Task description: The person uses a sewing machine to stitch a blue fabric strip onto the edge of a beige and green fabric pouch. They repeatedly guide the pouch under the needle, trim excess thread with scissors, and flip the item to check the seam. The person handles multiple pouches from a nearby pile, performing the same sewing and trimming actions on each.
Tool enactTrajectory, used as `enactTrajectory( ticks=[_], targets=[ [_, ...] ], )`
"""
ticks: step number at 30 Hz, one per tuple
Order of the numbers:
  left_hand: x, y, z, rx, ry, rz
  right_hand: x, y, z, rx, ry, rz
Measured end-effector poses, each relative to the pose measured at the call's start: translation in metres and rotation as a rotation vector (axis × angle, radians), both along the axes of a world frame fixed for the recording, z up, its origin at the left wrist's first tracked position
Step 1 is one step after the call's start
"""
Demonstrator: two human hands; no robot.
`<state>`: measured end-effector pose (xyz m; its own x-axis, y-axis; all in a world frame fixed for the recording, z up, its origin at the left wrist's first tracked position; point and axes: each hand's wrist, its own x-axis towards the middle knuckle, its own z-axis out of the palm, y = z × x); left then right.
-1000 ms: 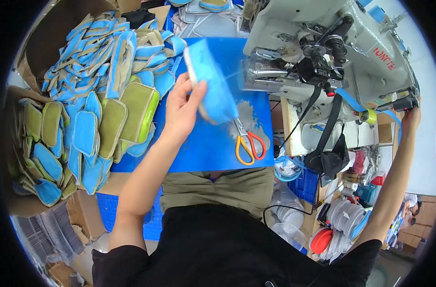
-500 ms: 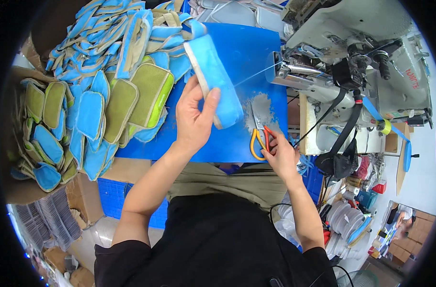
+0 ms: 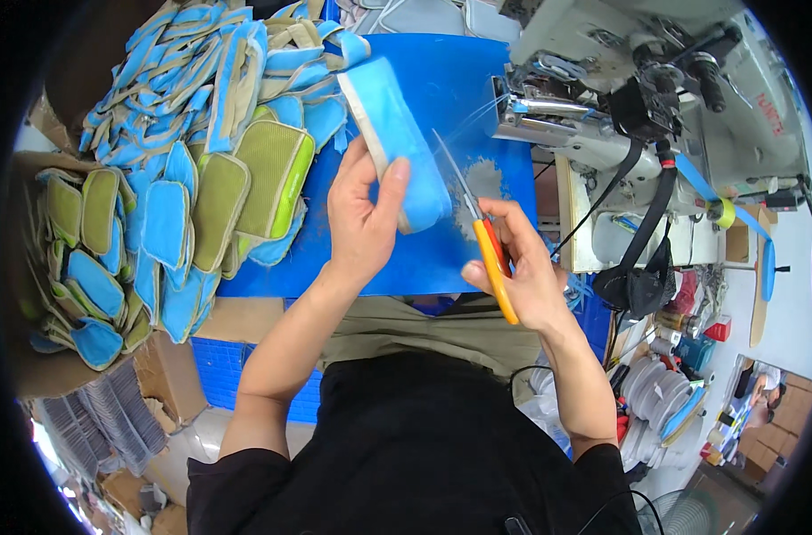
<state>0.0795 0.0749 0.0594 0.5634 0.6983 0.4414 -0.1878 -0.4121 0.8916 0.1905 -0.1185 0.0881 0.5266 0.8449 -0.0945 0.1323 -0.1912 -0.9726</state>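
I see a blue work table (image 3: pixel 441 80) running from the middle of the view toward the top. Its left part carries a heap of blue and tan fabric pieces (image 3: pixel 218 98), with olive-green mesh pouches (image 3: pixel 276 174) lying on the heap's lower edge and spilling over the table's left side. A grey-white sewing machine (image 3: pixel 655 80) stands on the right end. In front of the machine I make out a worn, pale scuffed patch (image 3: pixel 486 178) on the blue surface.
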Motion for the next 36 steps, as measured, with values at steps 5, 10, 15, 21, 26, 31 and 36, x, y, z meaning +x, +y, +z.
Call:
enactTrajectory(
  ticks=[5, 10, 15, 21, 26, 31, 36],
  targets=[
    [-0.031, 0.018, 0.003, -0.848, -0.186, -0.258, -0.006, -0.006, -0.013, -0.147, -0.098, -0.129],
    [-0.077, 0.049, -0.007, -1.382, -0.565, -0.653, 0.006, -0.041, -0.098, -0.184, -0.519, -0.259],
    [-0.09, 0.033, -0.011, -1.375, -0.576, -0.623, 0.011, -0.058, -0.102, -0.332, -0.622, -0.156],
    [-0.093, 0.019, -0.009, -1.389, -0.585, -0.611, 0.004, -0.055, -0.063, -0.151, -0.646, -0.239],
    [-0.089, 0.011, 0.001, -1.328, -0.527, -0.534, -0.018, -0.043, -0.023, 0.125, -0.581, -0.291],
    [-0.066, -0.068, 0.02, -0.664, -0.035, -0.15, -0.063, -0.005, 0.027, 0.325, -0.535, -0.22],
    [-0.061, -0.059, 0.018, 0.603, 0.063, 0.088, -0.036, -0.003, 0.007, 0.403, -0.548, -0.377]
  ],
)
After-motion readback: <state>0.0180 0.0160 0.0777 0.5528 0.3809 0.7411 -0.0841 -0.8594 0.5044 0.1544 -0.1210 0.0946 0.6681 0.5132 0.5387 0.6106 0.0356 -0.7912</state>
